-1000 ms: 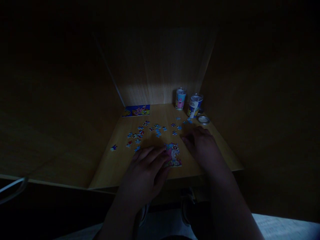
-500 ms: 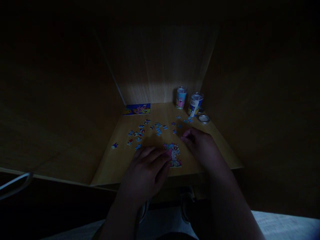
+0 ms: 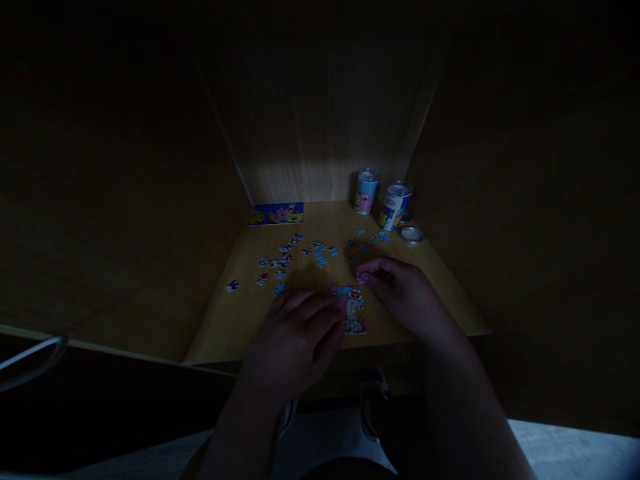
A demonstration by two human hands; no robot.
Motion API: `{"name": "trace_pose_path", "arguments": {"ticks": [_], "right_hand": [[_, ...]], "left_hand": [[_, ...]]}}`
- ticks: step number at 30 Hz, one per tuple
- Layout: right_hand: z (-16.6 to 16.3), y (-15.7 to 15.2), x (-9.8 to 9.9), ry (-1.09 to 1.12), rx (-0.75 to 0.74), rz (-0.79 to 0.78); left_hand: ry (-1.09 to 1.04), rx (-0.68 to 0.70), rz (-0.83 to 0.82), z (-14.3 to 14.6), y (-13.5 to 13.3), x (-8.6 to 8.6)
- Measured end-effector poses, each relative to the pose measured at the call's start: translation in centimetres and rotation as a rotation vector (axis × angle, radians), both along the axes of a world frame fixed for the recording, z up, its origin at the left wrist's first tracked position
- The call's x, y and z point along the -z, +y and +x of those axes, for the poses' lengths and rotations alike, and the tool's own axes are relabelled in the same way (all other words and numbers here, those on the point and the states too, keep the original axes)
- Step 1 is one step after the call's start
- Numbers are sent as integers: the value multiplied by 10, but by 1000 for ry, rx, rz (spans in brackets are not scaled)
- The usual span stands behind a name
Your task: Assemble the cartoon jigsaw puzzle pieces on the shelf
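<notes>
A small assembled patch of jigsaw puzzle (image 3: 353, 308), pink and blue, lies near the front of a wooden desk (image 3: 235, 327). My left hand (image 3: 295, 337) rests flat beside it, fingers stretched out and touching its left edge. My right hand (image 3: 400, 290) hovers at the patch's upper right corner, fingers pinched on a small puzzle piece (image 3: 361, 279). Several loose blue and red puzzle pieces (image 3: 280, 263) are scattered further back on the desk. The scene is very dark.
Two printed cans (image 3: 365, 191) (image 3: 394, 205) stand at the back right with a round lid (image 3: 411, 234) beside them. A picture card (image 3: 277, 213) lies at the back left. Wooden walls enclose the desk on three sides.
My right hand has drawn back from the loose pieces toward the assembled patch, its fingers now pinched together. My left hand has stayed at the patch's left edge.
</notes>
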State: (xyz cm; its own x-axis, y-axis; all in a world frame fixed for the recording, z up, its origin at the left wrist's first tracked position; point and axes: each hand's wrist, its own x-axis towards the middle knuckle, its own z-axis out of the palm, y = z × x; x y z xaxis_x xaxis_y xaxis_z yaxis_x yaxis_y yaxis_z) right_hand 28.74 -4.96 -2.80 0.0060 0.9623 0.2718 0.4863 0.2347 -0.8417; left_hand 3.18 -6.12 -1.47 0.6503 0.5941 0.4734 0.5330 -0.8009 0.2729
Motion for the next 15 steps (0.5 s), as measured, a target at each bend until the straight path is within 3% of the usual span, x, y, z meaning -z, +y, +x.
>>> {"name": "trace_pose_path", "arguments": {"ticks": [15], "right_hand": [[-8,0,-3,-186,19,48]], "left_hand": [[17,-4,-36,-2,0,2]]}}
